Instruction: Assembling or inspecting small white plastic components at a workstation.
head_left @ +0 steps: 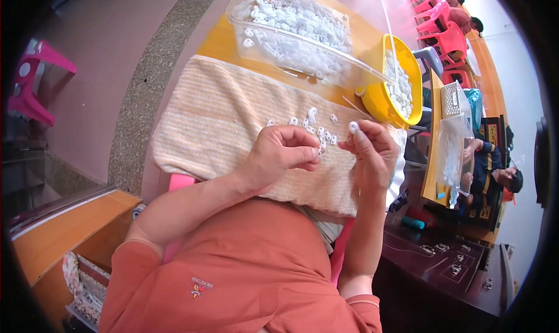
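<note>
The curled fingers of the left hand (285, 152) hide whatever they pinch. Only a small white plastic piece (353, 127) shows at the right hand's (372, 152) fingertips, too small to make out its shape. Beyond both hands, the clear plastic tub (303, 30) of white pieces is cut off by the top edge, and the loose white pieces (317, 126) on the towel blur together.

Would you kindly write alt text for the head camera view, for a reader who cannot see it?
A person's left hand and right hand each pinch a small white plastic piece over a cream towel scattered with loose white pieces. Behind it stand a clear plastic bin and a yellow bowl, both holding more such pieces.
</note>
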### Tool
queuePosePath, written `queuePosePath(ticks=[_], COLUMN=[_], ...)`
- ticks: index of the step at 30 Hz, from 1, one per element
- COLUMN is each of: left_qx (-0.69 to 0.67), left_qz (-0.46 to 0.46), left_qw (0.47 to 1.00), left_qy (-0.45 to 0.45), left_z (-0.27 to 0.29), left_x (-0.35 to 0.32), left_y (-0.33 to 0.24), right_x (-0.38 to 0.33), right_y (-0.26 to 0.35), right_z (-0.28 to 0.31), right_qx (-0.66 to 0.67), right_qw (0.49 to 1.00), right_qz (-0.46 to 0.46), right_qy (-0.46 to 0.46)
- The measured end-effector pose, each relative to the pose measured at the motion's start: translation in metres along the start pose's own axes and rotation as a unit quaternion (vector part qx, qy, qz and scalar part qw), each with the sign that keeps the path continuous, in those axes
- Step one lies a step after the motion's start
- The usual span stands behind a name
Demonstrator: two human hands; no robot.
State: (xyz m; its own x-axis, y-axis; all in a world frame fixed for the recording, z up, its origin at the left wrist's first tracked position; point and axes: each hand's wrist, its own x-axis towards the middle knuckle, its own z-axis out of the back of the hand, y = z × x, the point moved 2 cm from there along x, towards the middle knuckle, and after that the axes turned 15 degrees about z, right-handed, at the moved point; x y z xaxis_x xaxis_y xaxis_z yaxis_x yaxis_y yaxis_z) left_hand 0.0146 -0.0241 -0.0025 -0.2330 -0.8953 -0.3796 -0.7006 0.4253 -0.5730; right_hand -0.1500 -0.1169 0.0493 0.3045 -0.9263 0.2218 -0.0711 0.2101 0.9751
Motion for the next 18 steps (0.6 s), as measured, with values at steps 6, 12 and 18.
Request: queuePosePath(ticks=[6, 12, 18], left_qx=[-0.020, -0.011, 0.003], left_qz=[0.006, 0.015, 0.015], left_qw=[1.000, 1.000, 0.999], left_qy=[0.015, 0.026, 0.028], left_z=[-0.001, -0.005, -0.006], left_x=[-0.001, -0.002, -0.003], left_y=[0.001, 0.002, 0.004], right_x=[-0.031, -0.044, -0.048], right_y=[-0.024, -0.029, -0.027], right_z=[-0.001, -0.006, -0.004], right_qx=[0.056, 0.071, 0.072], right_qw=[0.997, 0.995, 0.993], right_qz=[-0.052, -0.052, -0.059], right_qy=[0.029, 0.046, 0.068])
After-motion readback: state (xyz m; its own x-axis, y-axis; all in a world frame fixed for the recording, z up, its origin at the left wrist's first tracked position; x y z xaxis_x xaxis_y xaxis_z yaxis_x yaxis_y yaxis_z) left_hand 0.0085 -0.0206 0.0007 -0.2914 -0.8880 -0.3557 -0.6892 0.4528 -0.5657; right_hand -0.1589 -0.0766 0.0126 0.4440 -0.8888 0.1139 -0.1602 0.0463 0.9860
